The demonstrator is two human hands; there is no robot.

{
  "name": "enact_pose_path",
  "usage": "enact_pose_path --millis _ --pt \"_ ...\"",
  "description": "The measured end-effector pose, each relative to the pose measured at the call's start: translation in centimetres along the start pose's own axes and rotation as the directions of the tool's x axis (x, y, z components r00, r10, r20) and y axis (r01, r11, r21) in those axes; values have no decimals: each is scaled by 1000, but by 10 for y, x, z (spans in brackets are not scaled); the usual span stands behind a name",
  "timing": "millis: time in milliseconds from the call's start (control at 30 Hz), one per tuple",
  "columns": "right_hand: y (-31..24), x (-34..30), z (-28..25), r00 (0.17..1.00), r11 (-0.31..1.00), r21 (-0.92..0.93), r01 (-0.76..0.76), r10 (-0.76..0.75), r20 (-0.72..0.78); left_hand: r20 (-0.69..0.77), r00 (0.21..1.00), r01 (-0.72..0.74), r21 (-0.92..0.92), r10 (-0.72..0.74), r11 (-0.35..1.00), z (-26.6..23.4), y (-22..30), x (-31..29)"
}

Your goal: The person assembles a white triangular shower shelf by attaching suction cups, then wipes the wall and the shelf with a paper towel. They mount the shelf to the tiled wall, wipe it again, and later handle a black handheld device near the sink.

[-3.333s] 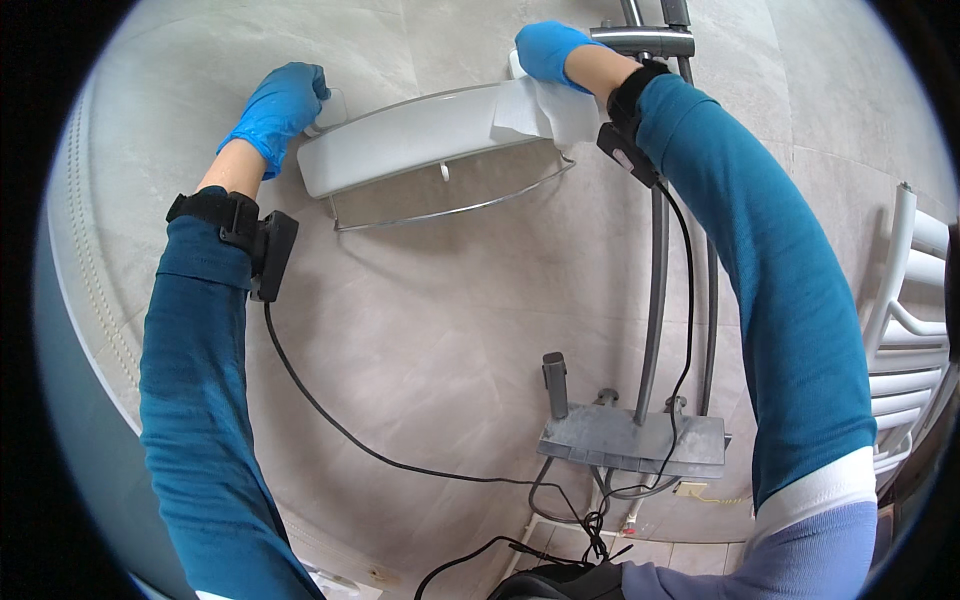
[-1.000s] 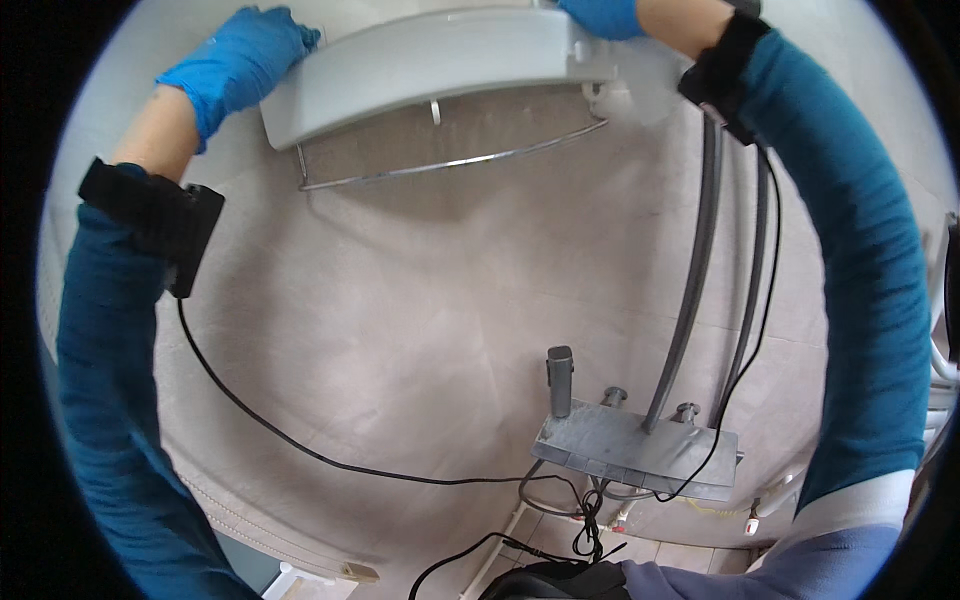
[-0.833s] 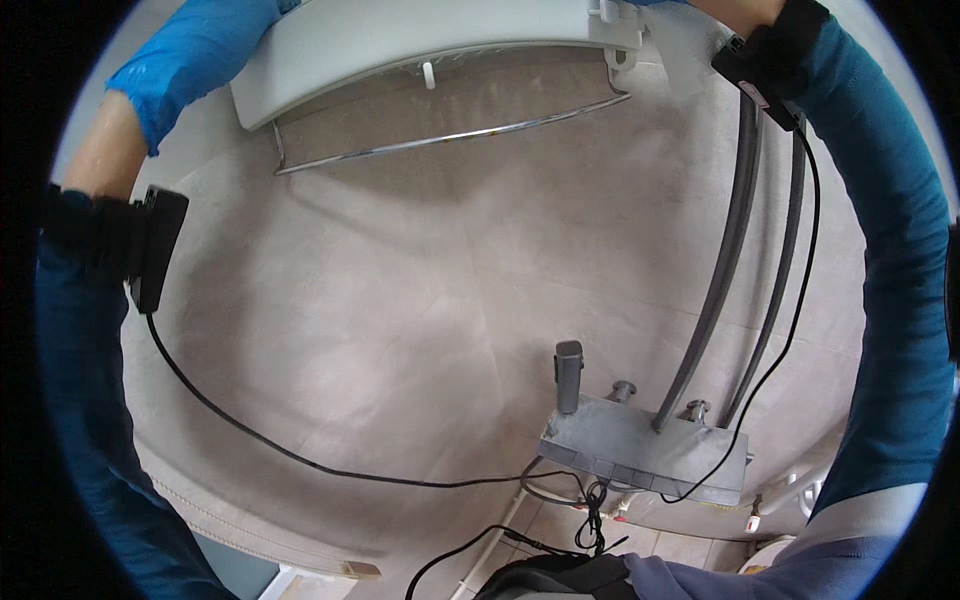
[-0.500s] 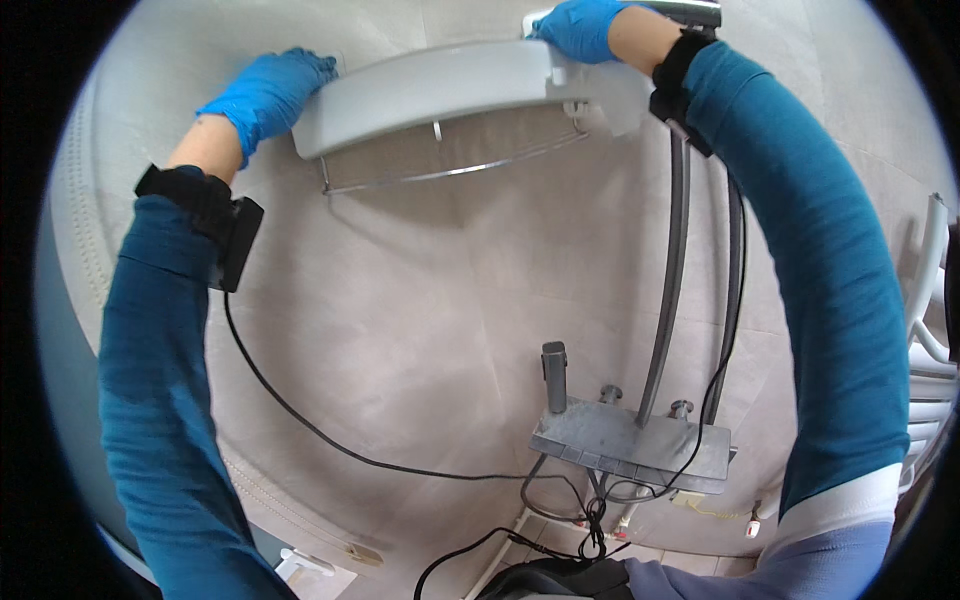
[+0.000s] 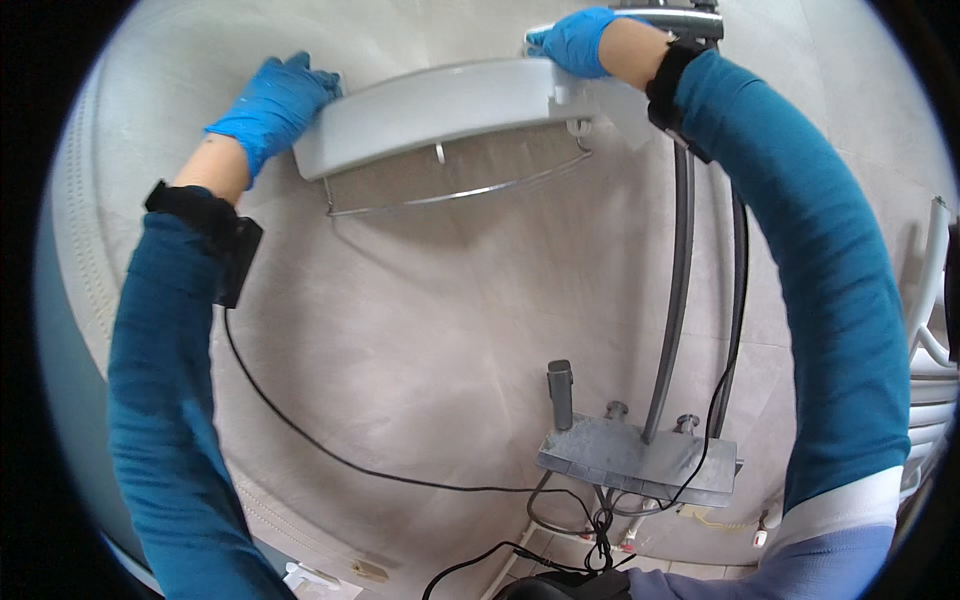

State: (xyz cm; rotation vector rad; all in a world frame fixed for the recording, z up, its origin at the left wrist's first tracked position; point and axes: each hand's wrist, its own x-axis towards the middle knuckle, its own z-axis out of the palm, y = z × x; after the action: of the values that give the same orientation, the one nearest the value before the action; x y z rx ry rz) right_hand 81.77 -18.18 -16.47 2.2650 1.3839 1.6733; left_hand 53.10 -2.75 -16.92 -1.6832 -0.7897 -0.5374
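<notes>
A white wall shelf (image 5: 440, 105) with a thin metal rail (image 5: 470, 193) below it spans the upper part of the head view. My left hand (image 5: 280, 105), in a blue glove, is at the shelf's left end against the wall; its fingers are bent and slightly apart. Above the right end, my right hand (image 5: 578, 42), also gloved in blue, has its fingers closed. A small white edge shows at its fingertips; what it belongs to is unclear.
A grey shower bar (image 5: 678, 290) rises from a grey mixer shelf (image 5: 640, 460) at lower right. Black cables (image 5: 400, 482) hang between my arms and the mixer. A white towel radiator (image 5: 930, 270) stands at far right; the bathtub's pale rim (image 5: 75, 200) curves along the left.
The whole view has shifted, so the shelf and mixer appear slightly lower. My left hand's fingers are a little more spread; my right hand stays by the shelf's right end.
</notes>
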Motion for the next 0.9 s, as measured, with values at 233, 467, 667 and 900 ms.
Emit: enact_pose_path --millis 233,467,667,900 --pt "6 -6 -5 973 965 -128 230 -228 36 -129 991 -16 97 29 995 12 6 -2" --pt "12 -6 -7 950 933 -201 298 -311 -36 -157 987 -47 -53 38 997 17 -7 -8" --pt "13 -9 -16 957 941 -184 284 -290 -5 -132 986 -107 -6 105 994 12 -14 -5" --pt "3 -4 -14 959 931 -258 259 -217 180 -293 938 -212 -65 184 975 42 -24 11"
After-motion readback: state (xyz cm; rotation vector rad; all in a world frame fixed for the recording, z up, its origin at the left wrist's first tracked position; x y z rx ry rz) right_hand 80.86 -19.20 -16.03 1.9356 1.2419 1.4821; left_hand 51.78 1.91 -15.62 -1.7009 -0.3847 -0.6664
